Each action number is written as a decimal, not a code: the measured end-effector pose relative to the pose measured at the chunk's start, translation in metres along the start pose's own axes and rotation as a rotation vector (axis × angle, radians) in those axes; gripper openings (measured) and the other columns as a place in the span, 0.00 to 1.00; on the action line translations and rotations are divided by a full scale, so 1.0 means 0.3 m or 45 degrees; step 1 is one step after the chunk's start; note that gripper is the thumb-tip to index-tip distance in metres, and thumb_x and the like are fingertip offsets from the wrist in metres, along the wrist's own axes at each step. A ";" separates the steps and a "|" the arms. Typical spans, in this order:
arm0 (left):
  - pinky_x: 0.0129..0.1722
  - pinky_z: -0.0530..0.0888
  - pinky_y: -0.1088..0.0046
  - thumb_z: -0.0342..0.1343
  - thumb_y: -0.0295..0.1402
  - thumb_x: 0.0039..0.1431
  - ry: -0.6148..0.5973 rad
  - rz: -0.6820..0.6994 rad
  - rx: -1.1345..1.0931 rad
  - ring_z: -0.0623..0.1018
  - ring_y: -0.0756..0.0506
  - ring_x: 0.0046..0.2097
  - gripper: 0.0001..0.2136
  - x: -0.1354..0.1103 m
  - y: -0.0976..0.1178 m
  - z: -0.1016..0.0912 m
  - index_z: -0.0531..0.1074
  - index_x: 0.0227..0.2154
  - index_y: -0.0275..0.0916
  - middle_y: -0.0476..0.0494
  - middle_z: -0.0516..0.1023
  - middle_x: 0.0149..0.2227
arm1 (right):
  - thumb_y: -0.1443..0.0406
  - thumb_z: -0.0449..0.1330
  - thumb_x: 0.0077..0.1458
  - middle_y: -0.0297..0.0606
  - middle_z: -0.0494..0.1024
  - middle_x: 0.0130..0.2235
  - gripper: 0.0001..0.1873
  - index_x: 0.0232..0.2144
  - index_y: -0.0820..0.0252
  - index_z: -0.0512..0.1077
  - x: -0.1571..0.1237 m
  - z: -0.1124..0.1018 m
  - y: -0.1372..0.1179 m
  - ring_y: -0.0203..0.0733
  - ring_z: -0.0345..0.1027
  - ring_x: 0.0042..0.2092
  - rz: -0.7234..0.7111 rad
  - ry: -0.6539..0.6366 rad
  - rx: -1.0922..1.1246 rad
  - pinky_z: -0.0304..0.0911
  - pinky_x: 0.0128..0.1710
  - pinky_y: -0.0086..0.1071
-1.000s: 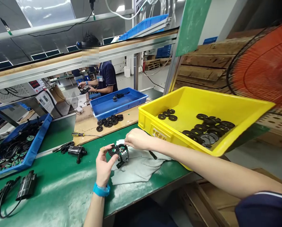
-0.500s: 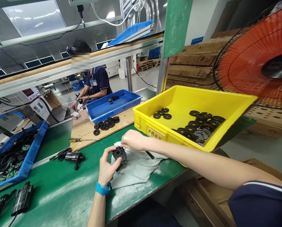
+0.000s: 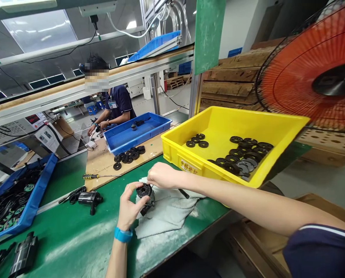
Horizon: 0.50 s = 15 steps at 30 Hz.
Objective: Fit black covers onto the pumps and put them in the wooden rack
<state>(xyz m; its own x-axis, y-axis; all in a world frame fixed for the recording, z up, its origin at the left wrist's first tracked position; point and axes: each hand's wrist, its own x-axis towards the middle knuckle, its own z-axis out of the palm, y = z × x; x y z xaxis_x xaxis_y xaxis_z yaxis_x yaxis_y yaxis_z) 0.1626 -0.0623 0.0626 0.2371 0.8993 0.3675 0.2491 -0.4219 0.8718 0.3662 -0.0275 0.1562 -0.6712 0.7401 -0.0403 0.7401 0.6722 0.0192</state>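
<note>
Here left hand (image 3: 128, 208) and right hand (image 3: 160, 175) pinch a round, slotted black pump (image 3: 145, 192) over rumpled cloth (image 3: 169, 211).

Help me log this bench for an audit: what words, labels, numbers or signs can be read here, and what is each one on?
"中科世纪": red print on the front wall of the yellow bin.
The red digits on the meter at far left: too blurred to read.
The badge on the co-worker's chest: too small to read.
The pump in the left hand: no lettering shows.
</note>
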 end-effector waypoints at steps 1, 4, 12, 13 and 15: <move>0.55 0.69 0.61 0.68 0.37 0.54 -0.006 0.001 0.009 0.75 0.37 0.52 0.15 0.001 -0.001 -0.003 0.78 0.44 0.43 0.40 0.78 0.48 | 0.61 0.56 0.65 0.50 0.83 0.36 0.16 0.35 0.63 0.82 0.001 0.002 0.001 0.47 0.78 0.38 -0.004 -0.001 0.000 0.53 0.30 0.32; 0.55 0.68 0.59 0.68 0.37 0.54 -0.004 0.007 0.015 0.75 0.36 0.52 0.15 0.002 0.001 -0.006 0.78 0.45 0.43 0.39 0.79 0.48 | 0.61 0.56 0.65 0.51 0.83 0.36 0.17 0.35 0.64 0.82 0.007 0.012 0.004 0.48 0.78 0.39 -0.013 0.016 0.006 0.53 0.30 0.32; 0.59 0.66 0.56 0.70 0.33 0.49 0.133 -0.071 -0.135 0.75 0.35 0.52 0.16 -0.013 0.015 0.022 0.80 0.43 0.44 0.40 0.80 0.48 | 0.64 0.57 0.62 0.51 0.83 0.36 0.14 0.34 0.65 0.82 0.016 0.023 0.006 0.50 0.78 0.39 -0.022 0.037 0.015 0.52 0.29 0.32; 0.60 0.66 0.56 0.71 0.34 0.48 0.143 -0.084 -0.151 0.75 0.34 0.53 0.17 -0.014 0.017 0.024 0.81 0.43 0.44 0.40 0.80 0.48 | 0.64 0.57 0.62 0.51 0.83 0.36 0.14 0.34 0.65 0.82 0.016 0.024 0.005 0.49 0.78 0.39 -0.023 0.042 0.018 0.53 0.29 0.31; 0.60 0.66 0.55 0.71 0.34 0.49 0.145 -0.097 -0.139 0.75 0.34 0.53 0.17 -0.016 0.018 0.025 0.81 0.43 0.45 0.40 0.80 0.48 | 0.63 0.57 0.62 0.51 0.83 0.36 0.15 0.34 0.64 0.82 0.017 0.028 0.006 0.49 0.78 0.39 -0.024 0.053 0.025 0.53 0.30 0.31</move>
<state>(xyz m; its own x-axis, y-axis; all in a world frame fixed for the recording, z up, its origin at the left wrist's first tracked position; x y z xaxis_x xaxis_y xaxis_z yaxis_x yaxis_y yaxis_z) 0.1698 -0.0699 0.0631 0.1116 0.9382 0.3277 0.1571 -0.3423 0.9264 0.3643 -0.0227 0.1477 -0.6859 0.7276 0.0007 0.7276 0.6859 -0.0009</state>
